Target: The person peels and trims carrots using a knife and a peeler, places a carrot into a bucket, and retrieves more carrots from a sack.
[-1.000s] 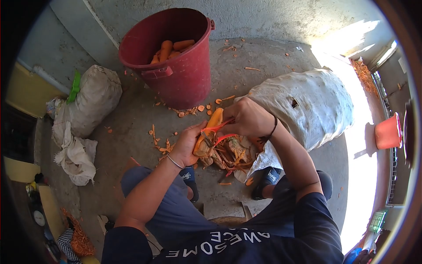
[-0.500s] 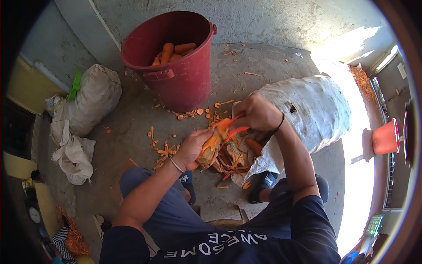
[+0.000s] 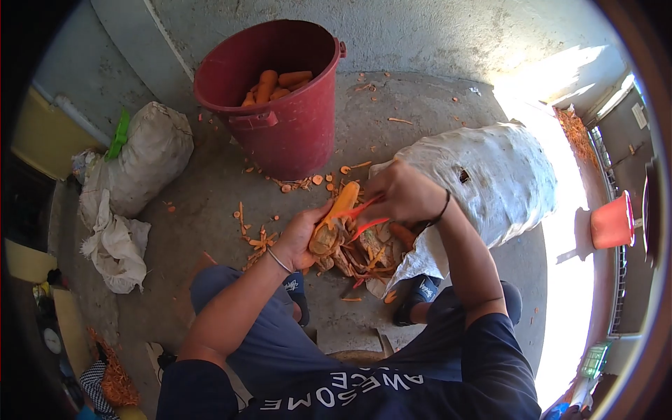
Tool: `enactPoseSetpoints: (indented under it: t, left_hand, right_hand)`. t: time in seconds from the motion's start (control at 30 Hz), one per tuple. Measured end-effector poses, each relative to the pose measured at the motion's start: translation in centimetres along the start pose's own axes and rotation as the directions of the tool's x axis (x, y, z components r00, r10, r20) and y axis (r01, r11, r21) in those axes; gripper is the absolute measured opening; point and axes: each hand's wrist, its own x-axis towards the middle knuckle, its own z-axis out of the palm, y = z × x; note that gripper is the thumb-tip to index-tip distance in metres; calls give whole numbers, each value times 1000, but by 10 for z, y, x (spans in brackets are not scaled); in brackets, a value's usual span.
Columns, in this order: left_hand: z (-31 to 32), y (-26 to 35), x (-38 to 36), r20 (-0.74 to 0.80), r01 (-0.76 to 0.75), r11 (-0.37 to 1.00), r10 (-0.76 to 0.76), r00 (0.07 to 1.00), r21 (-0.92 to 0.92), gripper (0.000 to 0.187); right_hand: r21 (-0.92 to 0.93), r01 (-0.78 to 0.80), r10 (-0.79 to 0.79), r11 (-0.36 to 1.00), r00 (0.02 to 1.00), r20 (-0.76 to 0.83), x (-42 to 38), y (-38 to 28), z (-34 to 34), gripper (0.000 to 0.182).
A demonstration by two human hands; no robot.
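In my left hand (image 3: pixel 305 238) is a thick carrot (image 3: pixel 344 201), its upper part bright orange and peeled, its lower end still covered in dull brownish skin. My right hand (image 3: pixel 402 192) is closed around a red-orange peeler (image 3: pixel 362 210), whose forked frame lies against or just beside the carrot's side. Below the hands, carrot peelings (image 3: pixel 364 260) are heaped on the floor between my feet. Unpeeled carrots (image 3: pixel 402 235) show at the mouth of a big white sack (image 3: pixel 483 182) lying to the right, partly covered by my right forearm.
A dark red bucket (image 3: pixel 294 133) holding several peeled carrots stands ahead. Carrot ends and scraps (image 3: pixel 285 186) litter the concrete floor. A filled sack (image 3: pixel 150 157) with a green strip leans at left. A red pail (image 3: pixel 612 220) is at far right near bright sunlight.
The carrot in my left hand is now more upright, with its peeled tip showing clearly. My right hand has shifted slightly down and left with the peeler.
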Motion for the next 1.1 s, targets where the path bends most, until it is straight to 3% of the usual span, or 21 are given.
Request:
enactPoseSetpoints:
  t: [0.07,0.13,0.23,0.37,0.43,0.5,0.57,0.63,0.7,0.83,1.07,1.1]
  left_hand:
    - [2,1,-2,11,17,1000,-17,1000,2,44]
    - [-2,2,-5,82,-37,989,25,996,143,40]
    - [-16,1,-7,113,-40,982,19,993,186,38]
    - [-16,5,-8,143,-14,987,-8,990,157,38]
    - [-19,8,-11,252,26,979,-78,964,204,38]
    - [-20,6,-10,280,43,982,-94,955,185,38]
    - [-20,4,-9,305,55,985,-103,947,161,38]
    - [-15,0,-6,162,3,993,-23,986,121,37]
    - [-13,-1,-3,163,-16,991,-5,987,130,37]
    - [-2,-3,-5,115,-72,982,52,992,177,35]
    - [-14,-7,-4,150,-111,959,74,986,259,32]
    - [-14,-8,-4,138,-126,946,88,986,297,32]
  right_hand:
    - [-4,102,-102,995,995,9,3,-9,10,30]
    - [-1,76,-76,997,997,10,2,-13,8,29]
    - [-26,-5,6,1000,999,34,4,-10,-3,34]
    - [-68,-172,168,983,984,-58,-4,13,-33,31]
    - [-109,-241,230,964,967,-106,-10,37,-50,30]
    - [-185,-426,373,885,889,-265,-15,57,-63,31]
    - [-121,-405,363,906,893,-266,-19,62,-65,31]
    - [-52,-388,363,920,895,-260,-19,49,-62,31]
    - [81,-296,303,952,947,-101,-16,33,-56,35]
    - [57,-190,192,980,980,-41,-12,15,-43,33]
    - [17,-238,239,971,969,-62,-16,33,-53,33]
    - [-42,-304,299,952,949,-94,-18,42,-61,32]
